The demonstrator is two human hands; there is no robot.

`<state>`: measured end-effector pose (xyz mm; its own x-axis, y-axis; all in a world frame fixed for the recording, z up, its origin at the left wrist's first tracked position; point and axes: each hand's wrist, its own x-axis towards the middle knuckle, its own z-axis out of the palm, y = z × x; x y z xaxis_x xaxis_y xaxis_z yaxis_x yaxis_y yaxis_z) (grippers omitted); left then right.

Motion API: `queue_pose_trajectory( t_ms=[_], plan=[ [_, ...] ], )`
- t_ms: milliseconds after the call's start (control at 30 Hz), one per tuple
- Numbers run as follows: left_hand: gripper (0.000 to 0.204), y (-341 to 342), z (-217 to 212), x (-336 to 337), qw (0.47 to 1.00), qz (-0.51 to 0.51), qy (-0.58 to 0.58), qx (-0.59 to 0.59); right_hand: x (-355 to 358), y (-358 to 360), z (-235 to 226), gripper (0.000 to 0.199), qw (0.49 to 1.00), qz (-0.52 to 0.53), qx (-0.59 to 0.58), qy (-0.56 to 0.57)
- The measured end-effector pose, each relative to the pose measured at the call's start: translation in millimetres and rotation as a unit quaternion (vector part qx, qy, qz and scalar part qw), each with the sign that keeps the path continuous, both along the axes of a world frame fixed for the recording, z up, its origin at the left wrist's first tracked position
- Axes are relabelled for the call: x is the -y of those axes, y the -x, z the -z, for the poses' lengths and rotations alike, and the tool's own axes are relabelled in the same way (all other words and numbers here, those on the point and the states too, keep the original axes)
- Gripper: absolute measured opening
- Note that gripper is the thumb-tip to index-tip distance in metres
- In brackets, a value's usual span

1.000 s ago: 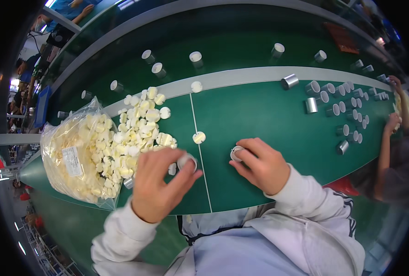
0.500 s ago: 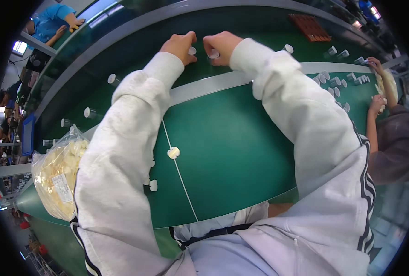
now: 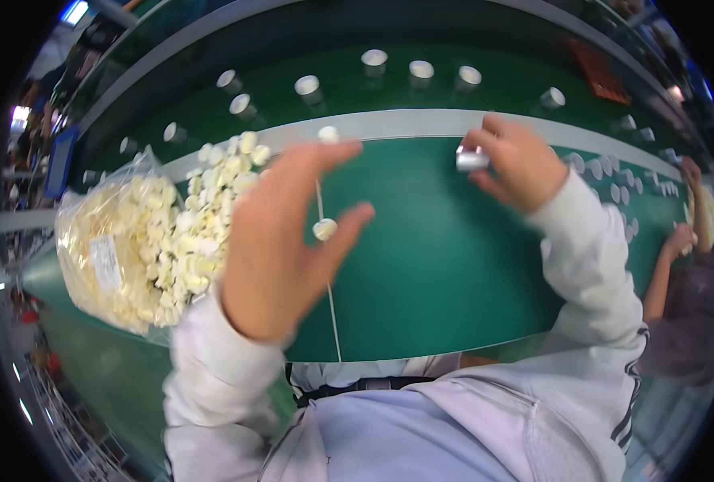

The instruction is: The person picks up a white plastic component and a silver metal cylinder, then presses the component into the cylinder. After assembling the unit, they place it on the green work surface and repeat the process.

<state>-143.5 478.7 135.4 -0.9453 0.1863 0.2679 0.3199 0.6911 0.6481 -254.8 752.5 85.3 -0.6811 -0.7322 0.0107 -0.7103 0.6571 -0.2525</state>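
My left hand (image 3: pixel 280 225) hangs over the left part of the green table, slightly smeared by motion. Its fingers are stretched out with the thumb apart, and nothing is in it. Beside it a heap of small white and yellowish round plugs (image 3: pixel 200 213) lies partly hidden by the hand. A single plug (image 3: pixel 325 229) sits on the white line between thumb and fingers. Above the right side of the table, my right hand (image 3: pixel 521 161) pinches a small shiny cylindrical container (image 3: pixel 472 161), tilted sideways. Another white plug (image 3: pixel 329 135) lies by the grey rail.
A transparent bag (image 3: pixel 104 261) of plugs rests at the left. Beyond the grey rail (image 3: pixel 405 123) stand several white-topped cups (image 3: pixel 375 60), with a red-brown rack (image 3: pixel 598 72) at the far right. More small containers (image 3: pixel 606 166) lie near another person's hands (image 3: pixel 682 238).
Both hands have drawn back from the cups beyond the rail. The left has opened out and moved toward the heap; the right has come nearer, holding a container. More cups and plugs now show.
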Motion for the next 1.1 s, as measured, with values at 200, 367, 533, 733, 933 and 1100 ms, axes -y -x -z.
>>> queue_pose_trajectory(
  t_ms=[200,367,533,733,933,1100],
  plan=[
    [0.057,-49,63,-17,0.987,-0.117,-0.11,-0.024,88,-54,-22,0.035,0.979,-0.103,0.093,0.152],
    [0.057,-37,68,4,0.975,-0.127,-0.178,-0.034,108,-40,-10,0.036,0.965,-0.085,0.133,0.21],
    [0.055,-31,70,29,0.981,-0.072,-0.181,0.005,120,-33,-4,0.038,0.956,-0.08,0.176,0.221],
    [0.049,-29,78,37,0.969,-0.088,-0.229,0.026,137,-16,-15,0.038,0.916,-0.05,0.372,0.14],
    [0.041,-34,73,32,0.882,-0.155,-0.429,0.115,149,26,34,0.037,0.972,-0.178,0.018,0.149],
    [0.044,-37,76,25,0.874,-0.131,-0.45,0.128,139,8,32,0.027,0.993,-0.093,0.012,0.071]
  ],
)
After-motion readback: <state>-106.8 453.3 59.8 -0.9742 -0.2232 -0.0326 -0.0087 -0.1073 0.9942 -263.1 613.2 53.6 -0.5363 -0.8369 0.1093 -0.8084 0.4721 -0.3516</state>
